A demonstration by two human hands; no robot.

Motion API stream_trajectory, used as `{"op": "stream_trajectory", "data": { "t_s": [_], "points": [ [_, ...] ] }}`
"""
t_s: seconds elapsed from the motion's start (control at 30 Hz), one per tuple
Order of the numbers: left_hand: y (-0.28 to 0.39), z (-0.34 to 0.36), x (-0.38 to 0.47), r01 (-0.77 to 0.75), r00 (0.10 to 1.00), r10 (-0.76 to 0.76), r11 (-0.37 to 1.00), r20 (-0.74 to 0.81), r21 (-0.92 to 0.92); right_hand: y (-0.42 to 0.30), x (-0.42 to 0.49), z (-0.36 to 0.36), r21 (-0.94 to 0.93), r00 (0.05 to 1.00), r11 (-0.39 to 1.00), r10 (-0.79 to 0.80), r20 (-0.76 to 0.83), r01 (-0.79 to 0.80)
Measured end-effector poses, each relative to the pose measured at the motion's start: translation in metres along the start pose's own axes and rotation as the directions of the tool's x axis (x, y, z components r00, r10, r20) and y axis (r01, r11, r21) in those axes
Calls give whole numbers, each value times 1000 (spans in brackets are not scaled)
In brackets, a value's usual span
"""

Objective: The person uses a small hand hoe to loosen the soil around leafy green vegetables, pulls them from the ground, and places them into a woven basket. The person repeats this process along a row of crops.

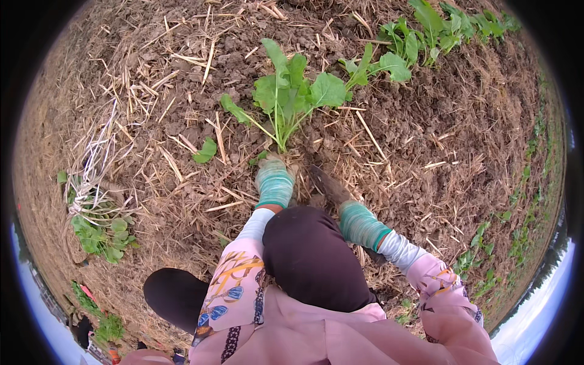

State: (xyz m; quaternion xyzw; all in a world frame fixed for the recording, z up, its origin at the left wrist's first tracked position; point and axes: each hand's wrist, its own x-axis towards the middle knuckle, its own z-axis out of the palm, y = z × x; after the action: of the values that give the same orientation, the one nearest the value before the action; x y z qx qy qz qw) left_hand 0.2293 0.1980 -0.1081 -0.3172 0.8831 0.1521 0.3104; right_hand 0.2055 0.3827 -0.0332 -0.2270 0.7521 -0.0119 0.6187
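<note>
My left hand (275, 179), in a green-striped glove, is at the base of a leafy green seedling (285, 100), which stands upright in the soil. Its fingers are low against the ground and hard to make out. Gloved likewise, my right hand (362, 222) is beside my dark-clothed knee, on a dark, soil-covered hand tool (332, 185). The tool's tip points towards the seedling's base, and its other end shows below the hand. A small loose-looking leaf (206, 150) lies left of the seedling.
A row of leafy plants (424, 34) runs to the upper right. Tied with white strands, a bundle of seedlings (102, 232) lies on the left. Dry straw (372, 137) covers the clumpy soil. More green plants (529, 219) grow at the far right.
</note>
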Motion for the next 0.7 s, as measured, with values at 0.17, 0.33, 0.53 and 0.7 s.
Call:
{"op": "stream_trajectory", "data": {
  "t_s": [0.17, 0.33, 0.53, 0.7],
  "points": [
    [14, -6, 11, 53, 998, -54, 997, -17, -54, -16, 7, -2, 97, 937, 975, -163, -307, 201],
    [-13, -19, -25, -139, 951, 152, 988, -268, 66, -6, -30, -3, 72, 962, 996, -31, -273, 52],
    [-11, -18, -29, 19, 999, -18, 1000, 49, -4, -4, -20, -9, 115, 958, 987, -73, -277, 108],
    [0, -18, -12, 152, 975, -147, 988, 168, -16, -7, 2, -24, 159, 988, 980, -98, -116, 116]
  ]
}}
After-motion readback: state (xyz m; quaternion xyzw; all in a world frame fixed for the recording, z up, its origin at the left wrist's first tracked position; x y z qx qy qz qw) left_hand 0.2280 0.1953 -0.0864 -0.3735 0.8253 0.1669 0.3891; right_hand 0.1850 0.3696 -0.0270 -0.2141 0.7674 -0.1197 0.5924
